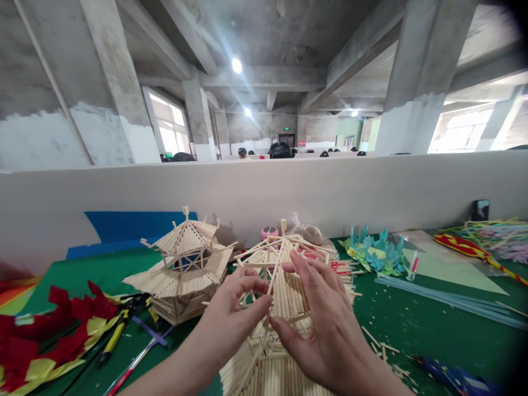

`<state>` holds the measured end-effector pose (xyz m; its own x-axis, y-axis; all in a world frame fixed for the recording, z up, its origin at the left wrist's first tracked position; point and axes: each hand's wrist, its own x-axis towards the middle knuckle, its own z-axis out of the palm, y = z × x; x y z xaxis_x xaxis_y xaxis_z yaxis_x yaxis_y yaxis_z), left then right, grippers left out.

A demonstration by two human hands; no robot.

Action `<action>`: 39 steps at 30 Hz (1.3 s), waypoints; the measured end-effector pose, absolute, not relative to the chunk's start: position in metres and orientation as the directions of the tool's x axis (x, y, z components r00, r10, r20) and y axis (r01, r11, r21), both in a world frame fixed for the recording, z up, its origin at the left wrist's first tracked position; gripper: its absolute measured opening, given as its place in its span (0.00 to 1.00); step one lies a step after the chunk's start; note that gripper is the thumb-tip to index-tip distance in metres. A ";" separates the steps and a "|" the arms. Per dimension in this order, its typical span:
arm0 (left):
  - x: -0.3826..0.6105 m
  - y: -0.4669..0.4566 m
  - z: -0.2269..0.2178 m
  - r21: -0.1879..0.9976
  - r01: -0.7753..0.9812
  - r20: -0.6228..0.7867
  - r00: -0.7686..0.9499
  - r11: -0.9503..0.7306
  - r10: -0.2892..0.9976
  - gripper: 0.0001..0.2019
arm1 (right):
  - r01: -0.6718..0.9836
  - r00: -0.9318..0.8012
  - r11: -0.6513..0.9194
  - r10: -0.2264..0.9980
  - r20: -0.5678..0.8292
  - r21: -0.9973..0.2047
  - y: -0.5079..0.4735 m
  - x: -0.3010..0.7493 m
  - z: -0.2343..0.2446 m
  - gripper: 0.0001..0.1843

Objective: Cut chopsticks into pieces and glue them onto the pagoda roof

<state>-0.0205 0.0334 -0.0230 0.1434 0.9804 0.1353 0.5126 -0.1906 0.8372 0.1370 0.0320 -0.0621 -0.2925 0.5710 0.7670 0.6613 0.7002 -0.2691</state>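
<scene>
A pagoda model [284, 291] of thin pale wooden sticks stands in front of me, partly hidden by both hands. My left hand [243, 302] is at the left side of its upper roof, thumb and forefinger closed on a wooden stick [275, 269] along the sloping ridge. On the other side, my right hand [322, 308] is open, with thumb and fingers spread over the roof panel. Its fingertips are at the panel's upper part and its thumb is by the lower edge. A similar stick pagoda [181, 269] stands to the left.
Loose stick pieces [385, 352] and a dark blue tool [454, 377] lie at right on the green tabletop [371, 308]. Blue paper petals [375, 250] and pale blue strips [449, 300] are behind. Red and yellow crepe [53, 341] lies left. A white partition [256, 187] runs behind.
</scene>
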 end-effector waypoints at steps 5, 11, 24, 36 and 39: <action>-0.020 0.035 -0.025 0.912 0.400 0.054 0.110 -0.094 0.993 0.07 | 0.673 -0.294 0.694 0.567 0.769 -0.254 0.033 0.138 -0.063 0.41; -0.021 0.036 -0.027 0.940 0.329 0.060 0.119 -0.096 0.991 0.06 | 0.677 -0.298 0.694 0.563 0.770 -0.245 0.032 0.137 -0.062 0.41; -0.023 0.040 -0.030 0.904 0.399 0.104 0.146 -0.154 0.984 0.09 | 0.697 -0.290 0.678 0.564 0.773 -0.233 0.032 0.136 -0.062 0.40; -0.025 0.035 -0.025 0.850 0.476 0.171 0.155 -0.225 0.973 0.09 | 0.697 -0.318 0.684 0.564 0.762 -0.215 0.029 0.141 -0.062 0.41; -0.028 0.035 -0.026 0.788 0.536 0.244 0.181 -0.303 0.953 0.09 | 0.694 -0.350 0.695 0.551 0.757 -0.185 0.023 0.145 -0.064 0.40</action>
<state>-0.0279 0.0353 -0.0259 0.1807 0.9529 0.2435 0.5364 -0.3030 0.7877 0.1453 0.0233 -0.0636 -0.3503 0.5511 0.7574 0.6944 0.6955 -0.1848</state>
